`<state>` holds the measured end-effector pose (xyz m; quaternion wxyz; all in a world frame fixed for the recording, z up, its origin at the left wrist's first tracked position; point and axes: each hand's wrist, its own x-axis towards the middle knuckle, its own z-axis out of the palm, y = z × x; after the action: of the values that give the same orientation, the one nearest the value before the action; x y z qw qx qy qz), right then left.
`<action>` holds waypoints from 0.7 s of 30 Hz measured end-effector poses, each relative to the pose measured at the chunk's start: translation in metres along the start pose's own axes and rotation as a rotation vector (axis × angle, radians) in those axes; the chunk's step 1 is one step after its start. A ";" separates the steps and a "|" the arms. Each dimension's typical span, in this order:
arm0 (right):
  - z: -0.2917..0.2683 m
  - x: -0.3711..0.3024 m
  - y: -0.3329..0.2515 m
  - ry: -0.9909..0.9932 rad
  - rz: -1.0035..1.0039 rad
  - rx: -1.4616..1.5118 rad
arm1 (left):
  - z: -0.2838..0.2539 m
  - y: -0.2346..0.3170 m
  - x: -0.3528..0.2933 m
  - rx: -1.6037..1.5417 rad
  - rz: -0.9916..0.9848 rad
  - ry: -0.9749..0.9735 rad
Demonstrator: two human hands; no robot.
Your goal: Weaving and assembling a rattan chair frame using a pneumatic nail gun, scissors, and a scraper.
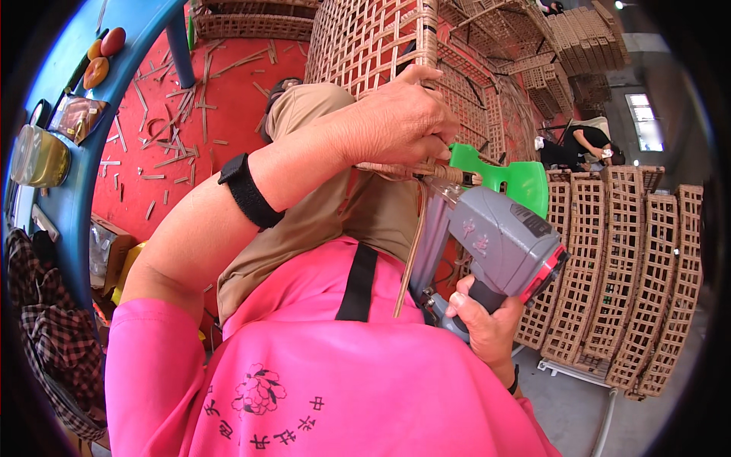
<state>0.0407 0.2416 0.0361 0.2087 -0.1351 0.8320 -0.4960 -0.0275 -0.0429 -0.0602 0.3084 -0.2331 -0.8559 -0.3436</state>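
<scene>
My right hand (487, 324) is wrapped round the dark handle of a grey and red nail gun (499, 236). The gun's nose points left, at the near edge of a woven basket (373, 46) that leans against my knees. My left hand (407, 118) is closed over that basket's edge, close to the gun's nose; its fingertips are partly hidden. A loose brown strip (411, 255) hangs down from the edge over my lap. Just beyond the gun's nose shows a bright green plastic piece (518, 179).
At the left stands a blue table (126, 84) with fruit and a lidded jar (39, 156). Cut strip scraps (175, 129) litter the red floor. Stacked woven baskets (609, 266) line the right side, more rise behind. A co-worker in black (582, 145) sits farther back.
</scene>
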 end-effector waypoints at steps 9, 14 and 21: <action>0.013 -0.004 0.001 0.044 0.061 -0.046 | -0.002 -0.007 -0.003 -0.027 0.023 0.049; 0.014 -0.005 0.002 0.098 0.072 -0.085 | 0.002 -0.010 0.001 -0.025 0.065 0.061; 0.017 -0.001 -0.006 0.092 0.092 -0.103 | 0.001 -0.011 -0.002 -0.036 0.061 0.087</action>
<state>0.0500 0.2268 0.0342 0.1858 -0.0842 0.8704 -0.4482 -0.0332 -0.0499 -0.0671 0.3515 -0.2496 -0.8277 -0.3593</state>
